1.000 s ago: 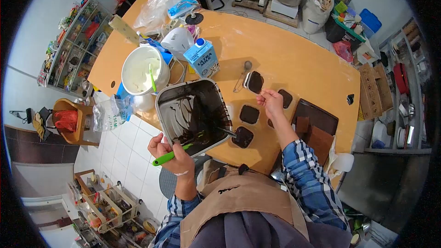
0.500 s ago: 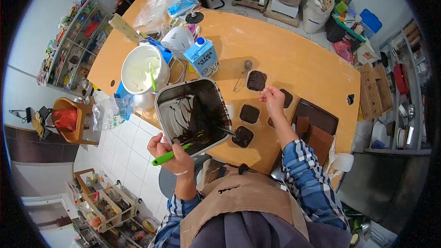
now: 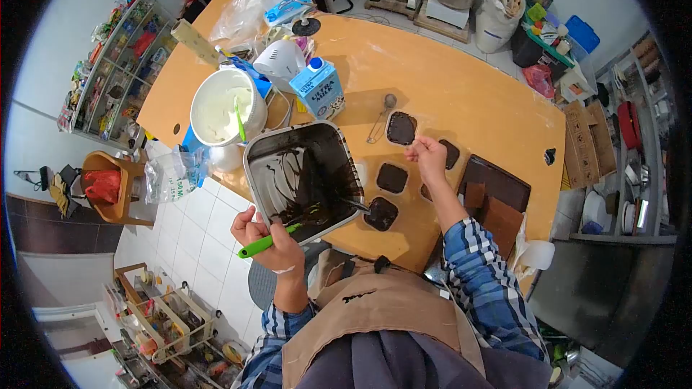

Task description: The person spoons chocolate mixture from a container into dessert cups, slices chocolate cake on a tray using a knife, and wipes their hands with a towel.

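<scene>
My left hand (image 3: 277,248) is closed at the near-left corner of a deep square metal pan (image 3: 353,162), tilted and smeared inside with dark chocolate. The green handle of a spatula (image 3: 258,246) lies in the same grip, its head down in the chocolate. A spoon handle (image 3: 355,204) sticks out over the pan's right rim. My right hand (image 3: 430,158) is closed in a pinch beside a small square cup of chocolate (image 3: 402,128); what its fingertips hold, if anything, is too small to name. Other filled cups (image 3: 392,178) stand around it, one partly hidden under my right wrist.
A white bowl of cream (image 3: 223,109) with a green spatula, a milk carton (image 3: 318,91) and a hand mixer (image 3: 280,61) stand at the left. A small strainer (image 3: 382,117) lies behind the pan. Brown cake pieces (image 3: 499,223) sit on a dark tray (image 3: 508,179) at right.
</scene>
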The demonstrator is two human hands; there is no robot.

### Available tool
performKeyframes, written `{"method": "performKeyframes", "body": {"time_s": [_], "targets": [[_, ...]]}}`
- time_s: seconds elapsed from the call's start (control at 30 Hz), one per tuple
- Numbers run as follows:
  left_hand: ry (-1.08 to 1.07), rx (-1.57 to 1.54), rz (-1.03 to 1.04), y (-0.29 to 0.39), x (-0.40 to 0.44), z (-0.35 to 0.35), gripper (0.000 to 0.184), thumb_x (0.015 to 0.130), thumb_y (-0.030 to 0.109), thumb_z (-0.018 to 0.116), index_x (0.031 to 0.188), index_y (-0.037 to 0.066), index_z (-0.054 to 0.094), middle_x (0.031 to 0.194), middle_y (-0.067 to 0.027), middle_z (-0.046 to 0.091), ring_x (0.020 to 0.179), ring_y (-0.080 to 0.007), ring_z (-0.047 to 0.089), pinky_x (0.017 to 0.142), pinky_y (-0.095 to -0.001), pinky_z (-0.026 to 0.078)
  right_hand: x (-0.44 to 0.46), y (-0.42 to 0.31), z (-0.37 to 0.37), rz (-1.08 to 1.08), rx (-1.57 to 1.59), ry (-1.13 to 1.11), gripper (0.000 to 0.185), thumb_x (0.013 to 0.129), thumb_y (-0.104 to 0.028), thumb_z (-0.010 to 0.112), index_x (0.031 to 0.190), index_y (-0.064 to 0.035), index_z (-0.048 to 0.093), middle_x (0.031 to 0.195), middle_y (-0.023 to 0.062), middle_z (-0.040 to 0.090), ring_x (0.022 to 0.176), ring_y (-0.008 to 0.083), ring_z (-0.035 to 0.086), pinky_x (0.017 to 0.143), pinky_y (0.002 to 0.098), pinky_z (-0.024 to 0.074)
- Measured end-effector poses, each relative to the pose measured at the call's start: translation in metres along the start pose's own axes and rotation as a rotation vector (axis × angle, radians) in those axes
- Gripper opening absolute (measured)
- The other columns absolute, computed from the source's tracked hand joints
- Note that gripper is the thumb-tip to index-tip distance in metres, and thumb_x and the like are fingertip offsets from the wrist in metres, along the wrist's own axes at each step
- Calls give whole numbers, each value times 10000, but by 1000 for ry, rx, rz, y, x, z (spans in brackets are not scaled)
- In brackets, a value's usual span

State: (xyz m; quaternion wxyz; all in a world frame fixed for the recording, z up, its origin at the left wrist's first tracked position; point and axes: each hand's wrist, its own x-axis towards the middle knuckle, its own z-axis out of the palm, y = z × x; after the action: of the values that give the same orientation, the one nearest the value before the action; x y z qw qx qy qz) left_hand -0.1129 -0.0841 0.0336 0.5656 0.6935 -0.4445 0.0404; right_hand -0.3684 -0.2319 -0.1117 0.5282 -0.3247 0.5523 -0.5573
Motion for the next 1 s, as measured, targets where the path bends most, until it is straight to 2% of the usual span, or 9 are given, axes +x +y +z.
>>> {"method": "performKeyframes", "body": {"time_s": [0.07,0.13,0.17,0.27,0.37,0.47,0.77,0.87,1.0], "targets": [[0,0,-8,0,0,0,282,795,14,460,563,9,299,909,-192,444,819,-230,447,751,-345,354,0,0,1,40,40,-11,122,851,-30,481,882,48,570,689,97,600,572,159,598,496,263,490],[-5,29,27,-9,-2,-2,80,677,8,459,699,-63,427,940,-133,431,653,-134,366,587,-275,308,-1,-3,2,93,68,-14,116,845,-28,488,881,55,561,683,107,601,567,169,599,491,265,488],[-7,44,45,-13,-2,-3,184,618,5,458,766,-99,492,955,-103,425,570,-87,325,505,-239,286,-2,-4,3,130,93,1,114,840,-26,493,883,58,556,680,114,602,564,175,599,489,267,488],[-5,82,171,-15,2,-4,129,618,1,460,713,-86,474,969,-115,428,592,-97,342,517,-241,298,-2,-9,5,232,146,34,116,827,-27,509,885,65,548,679,129,602,565,183,595,493,275,487],[9,0,42,-13,-2,-2,71,622,4,460,634,-59,432,984,-126,429,630,-118,363,539,-253,313,-1,-10,2,301,168,22,114,816,-26,520,873,68,553,693,129,601,576,174,583,507,280,486],[0,14,55,-13,0,-2,89,624,10,462,589,-38,395,987,-128,428,657,-131,373,552,-262,320,-2,-12,1,340,211,-5,96,804,-7,505,848,65,553,693,130,602,570,171,576,499,278,476],[6,21,77,-9,2,-1,64,618,4,454,608,-44,413,980,-125,432,642,-126,374,555,-263,318,-4,-15,2,450,245,13,78,784,12,499,799,67,552,681,136,606,546,165,572,483,267,477],[-1,27,27,-11,1,-1,77,614,-5,448,658,-68,451,964,-120,430,630,-118,366,550,-254,310,-3,-16,3,471,253,37,71,783,14,498,779,66,546,677,144,606,533,162,573,466,260,477],[-14,57,91,-14,1,-2,133,618,-6,444,715,-90,479,956,-109,422,611,-111,357,525,-249,302,0,-10,0,484,269,38,66,784,16,497,767,61,542,678,149,607,530,163,575,454,259,476]]}}
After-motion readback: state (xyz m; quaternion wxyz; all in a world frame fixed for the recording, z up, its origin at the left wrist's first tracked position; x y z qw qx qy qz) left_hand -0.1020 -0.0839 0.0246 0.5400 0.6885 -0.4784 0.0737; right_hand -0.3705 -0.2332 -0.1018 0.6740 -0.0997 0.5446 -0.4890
